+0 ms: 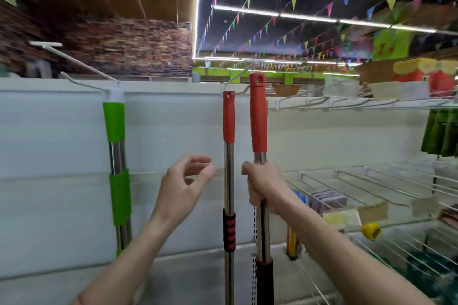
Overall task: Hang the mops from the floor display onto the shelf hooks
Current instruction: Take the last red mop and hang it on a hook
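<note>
Right hand [264, 187] was wrapped tight around the steel shaft of the red-handled mop [258, 116], fingers curled just below the red grip, pole held upright. Its top eyelet sat level with the wire hook [241, 90] at the upper edge of the white back panel [173, 131], whether threaded on, hard to say. Left hand [184, 187] hovered loose, fingers relaxed and part-curled, holding nothing, just left of the second red mop [228, 116], which hung from that hook. Over at the panel's left, the green-handled mops [114, 121] hung on their own hook [84, 79].
</note>
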Action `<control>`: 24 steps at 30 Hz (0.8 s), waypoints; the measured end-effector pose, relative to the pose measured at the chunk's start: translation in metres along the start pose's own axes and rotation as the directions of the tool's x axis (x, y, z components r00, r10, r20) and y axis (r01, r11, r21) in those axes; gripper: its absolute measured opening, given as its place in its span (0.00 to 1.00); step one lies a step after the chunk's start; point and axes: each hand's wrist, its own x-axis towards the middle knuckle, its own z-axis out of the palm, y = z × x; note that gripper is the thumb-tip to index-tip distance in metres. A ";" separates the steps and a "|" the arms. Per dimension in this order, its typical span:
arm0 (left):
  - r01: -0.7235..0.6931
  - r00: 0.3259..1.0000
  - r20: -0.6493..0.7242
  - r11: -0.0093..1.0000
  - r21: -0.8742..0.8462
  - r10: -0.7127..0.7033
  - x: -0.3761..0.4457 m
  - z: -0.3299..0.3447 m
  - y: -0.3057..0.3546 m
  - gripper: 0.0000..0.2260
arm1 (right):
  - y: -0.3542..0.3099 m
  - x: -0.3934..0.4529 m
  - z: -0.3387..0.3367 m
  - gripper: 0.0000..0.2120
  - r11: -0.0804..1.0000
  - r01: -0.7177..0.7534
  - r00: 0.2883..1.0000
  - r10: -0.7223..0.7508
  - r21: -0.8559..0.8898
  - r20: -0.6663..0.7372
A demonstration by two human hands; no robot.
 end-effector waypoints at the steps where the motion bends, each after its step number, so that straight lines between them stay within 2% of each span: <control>1: 0.002 1.000 -0.005 1.000 0.008 -0.002 0.000 0.000 -0.001 0.07 | 0.000 0.001 0.000 0.12 1.000 0.005 1.000 -0.005 -0.010 0.004; 4: 0.006 1.000 -0.019 1.000 0.010 -0.006 -0.001 -0.001 -0.002 0.08 | 0.004 0.001 0.000 0.09 0.997 0.020 1.000 -0.020 -0.078 0.001; 6: 0.007 1.000 -0.021 1.000 0.015 -0.006 -0.002 -0.001 -0.003 0.10 | 0.010 -0.001 0.001 0.10 0.998 0.028 1.000 -0.028 -0.064 0.002; 11: 0.010 1.000 -0.015 0.999 0.040 -0.009 -0.002 0.001 -0.002 0.08 | 0.017 -0.006 0.003 0.11 0.996 0.065 0.998 -0.064 -0.054 0.024; 24: 0.006 1.000 -0.022 0.999 0.035 -0.006 -0.003 0.000 -0.006 0.09 | 0.017 0.006 0.005 0.10 0.996 0.032 0.999 -0.028 -0.082 0.047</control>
